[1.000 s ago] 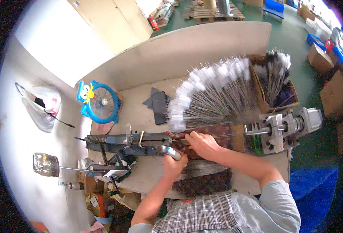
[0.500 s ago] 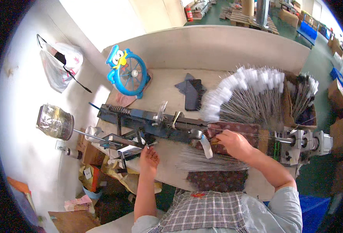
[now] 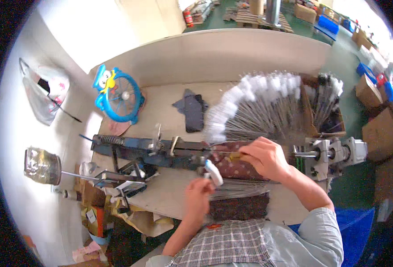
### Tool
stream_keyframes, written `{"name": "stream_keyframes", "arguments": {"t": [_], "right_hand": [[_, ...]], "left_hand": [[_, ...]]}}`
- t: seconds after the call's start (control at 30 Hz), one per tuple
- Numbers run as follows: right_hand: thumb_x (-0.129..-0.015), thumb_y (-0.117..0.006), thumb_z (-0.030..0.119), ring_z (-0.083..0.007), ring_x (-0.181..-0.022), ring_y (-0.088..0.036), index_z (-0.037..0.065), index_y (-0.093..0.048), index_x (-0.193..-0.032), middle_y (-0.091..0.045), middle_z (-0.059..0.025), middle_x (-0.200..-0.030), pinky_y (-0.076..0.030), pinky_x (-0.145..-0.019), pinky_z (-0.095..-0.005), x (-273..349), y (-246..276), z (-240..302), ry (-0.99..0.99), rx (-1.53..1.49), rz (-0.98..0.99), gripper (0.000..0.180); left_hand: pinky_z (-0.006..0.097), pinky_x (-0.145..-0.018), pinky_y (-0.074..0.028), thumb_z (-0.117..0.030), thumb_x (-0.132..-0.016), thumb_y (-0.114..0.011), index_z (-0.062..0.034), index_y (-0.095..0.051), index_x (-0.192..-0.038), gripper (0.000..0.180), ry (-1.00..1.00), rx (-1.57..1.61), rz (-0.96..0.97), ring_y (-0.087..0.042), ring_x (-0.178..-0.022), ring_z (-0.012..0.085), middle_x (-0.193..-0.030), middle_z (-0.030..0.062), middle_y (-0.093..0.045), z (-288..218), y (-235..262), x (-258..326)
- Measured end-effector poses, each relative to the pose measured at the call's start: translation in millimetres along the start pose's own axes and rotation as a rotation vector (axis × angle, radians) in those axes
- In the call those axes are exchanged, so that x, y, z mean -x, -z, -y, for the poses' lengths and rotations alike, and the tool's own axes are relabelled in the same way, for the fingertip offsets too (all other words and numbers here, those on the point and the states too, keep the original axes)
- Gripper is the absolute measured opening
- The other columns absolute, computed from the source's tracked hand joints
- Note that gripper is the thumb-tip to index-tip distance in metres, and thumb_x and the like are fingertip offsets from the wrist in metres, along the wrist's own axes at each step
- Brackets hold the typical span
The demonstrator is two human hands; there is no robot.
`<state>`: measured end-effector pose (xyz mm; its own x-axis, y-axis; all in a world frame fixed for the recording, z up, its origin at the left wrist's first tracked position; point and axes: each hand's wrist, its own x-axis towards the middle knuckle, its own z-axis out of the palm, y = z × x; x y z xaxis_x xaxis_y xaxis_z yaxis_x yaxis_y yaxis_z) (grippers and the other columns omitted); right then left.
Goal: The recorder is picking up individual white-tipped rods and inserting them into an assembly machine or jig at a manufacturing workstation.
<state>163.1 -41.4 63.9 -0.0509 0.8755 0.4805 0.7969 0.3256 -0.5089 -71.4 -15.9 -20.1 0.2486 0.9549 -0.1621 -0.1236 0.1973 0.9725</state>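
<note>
My right hand [image 3: 267, 161] pinches a small yellow piece [image 3: 235, 156] whose exact kind I cannot make out. It sits over a dark red dotted cloth [image 3: 232, 170], beside a thin wire line. My left hand [image 3: 197, 198], smeared by motion, is by a white-handled lever [image 3: 213, 173] on the long dark metal bench device [image 3: 160, 153]; whether it touches the lever is unclear. A bundle of thin wires [image 3: 238, 189] lies just below the cloth. Beyond my right hand, many white-tipped wire brushes [image 3: 263, 104] fan out.
A motor-driven spindle [image 3: 334, 153] stands at the right end. A cardboard box [image 3: 310, 111] holds darker brushes. Farther back are a dark phone [image 3: 194, 115] and a blue duck-shaped fan [image 3: 123, 98]. A metal frame with a rod [image 3: 120, 178] juts out at left.
My left hand has moved right from the metal frame to the white-handled lever. My right hand stays at the dotted cloth, with the yellow piece now showing more. The whole view has shifted.
</note>
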Motion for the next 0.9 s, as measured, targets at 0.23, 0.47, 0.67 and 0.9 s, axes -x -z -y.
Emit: {"name": "stream_keyframes", "arguments": {"t": [0.23,0.47,0.67,0.9], "right_hand": [[-0.075,-0.066,0.018,-0.0296,-0.076,-0.061,0.003,-0.066,-0.088,-0.064,-0.0131,-0.079,-0.049,-0.069,-0.0371,19,14,-22,-0.248,-0.174,-0.029,0.019],[-0.075,-0.066,0.018,-0.0292,-0.076,-0.062,0.004,-0.067,-0.088,-0.065,-0.0130,-0.080,-0.049,-0.068,-0.0360,19,35,-29,-0.427,-0.349,0.069,0.019],[-0.074,-0.067,0.018,-0.0268,-0.075,-0.061,0.006,-0.068,-0.086,-0.065,-0.0097,-0.079,-0.049,-0.069,-0.0350,25,34,-30,-0.254,-0.296,0.106,0.018],[-0.075,-0.060,0.021,-0.0276,-0.077,-0.059,0.007,-0.063,-0.075,-0.062,-0.0071,-0.077,-0.047,-0.070,-0.0394,-21,3,-7,-0.004,0.154,-0.065,0.014]], "left_hand": [[0.023,-0.055,-0.042,-0.015,-0.088,-0.057,-0.0009,-0.061,-0.091,0.015,0.136,0.291,0.177,-0.053,-0.060,0.0114,-0.076,0.0099,-0.063,-2,-97,-28],[0.022,-0.055,-0.042,-0.014,-0.088,-0.057,-0.0012,-0.060,-0.088,0.013,0.032,0.174,0.227,-0.054,-0.061,0.0107,-0.080,0.0096,-0.063,7,-110,-30],[0.020,-0.051,-0.039,-0.016,-0.089,-0.057,-0.0033,-0.062,-0.091,0.014,0.049,0.279,0.137,-0.050,-0.058,0.0061,-0.076,0.0028,-0.060,7,-107,-29],[0.022,-0.050,-0.042,-0.022,-0.088,-0.057,-0.0046,-0.058,-0.091,0.018,0.305,0.420,-0.045,-0.049,-0.056,0.0081,-0.074,0.0028,-0.058,-31,-83,-29]]}}
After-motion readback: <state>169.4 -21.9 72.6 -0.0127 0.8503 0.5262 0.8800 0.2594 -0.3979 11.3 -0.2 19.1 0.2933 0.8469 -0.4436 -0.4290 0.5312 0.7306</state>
